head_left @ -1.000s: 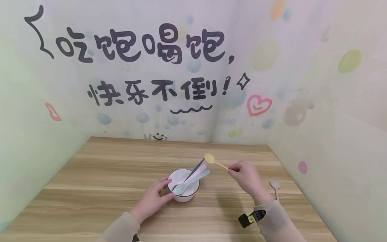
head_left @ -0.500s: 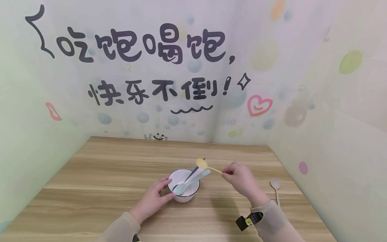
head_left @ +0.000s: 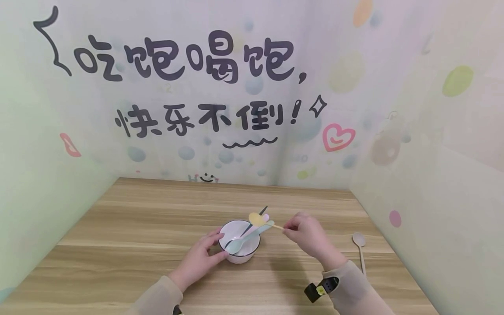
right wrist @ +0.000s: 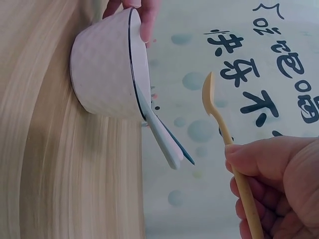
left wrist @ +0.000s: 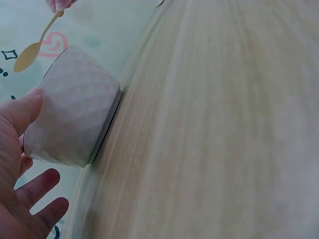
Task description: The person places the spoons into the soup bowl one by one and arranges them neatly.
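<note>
My left hand [head_left: 201,253] holds the left side of a white bowl [head_left: 239,259] with a dark rim, its thumb and a finger at the edge. The bowl stands upright on the table; its faceted outer wall shows in the left wrist view. Inside lean a pale green spoon [head_left: 252,234], a pink spoon [head_left: 266,217] and a dark blue one [head_left: 263,211], handles out to the far right. With thumb and fingers my right hand [head_left: 309,236] pinches the handle of a yellow spoon [right wrist: 222,122]. The yellow spoon's head hangs above those handles, overlapping them in the head view.
A greyish-beige spoon [head_left: 359,239] lies on the wooden table [head_left: 138,227] to the right, beyond my right forearm. Walls rise at the back and both sides, the back wall [head_left: 177,162] with large lettering. A black band [head_left: 330,286] circles my right wrist.
My right hand has moved left and slightly down, carrying the yellow spoon from right of the handles to over them and closer to the bowl. The left hand and bowl have stayed put.
</note>
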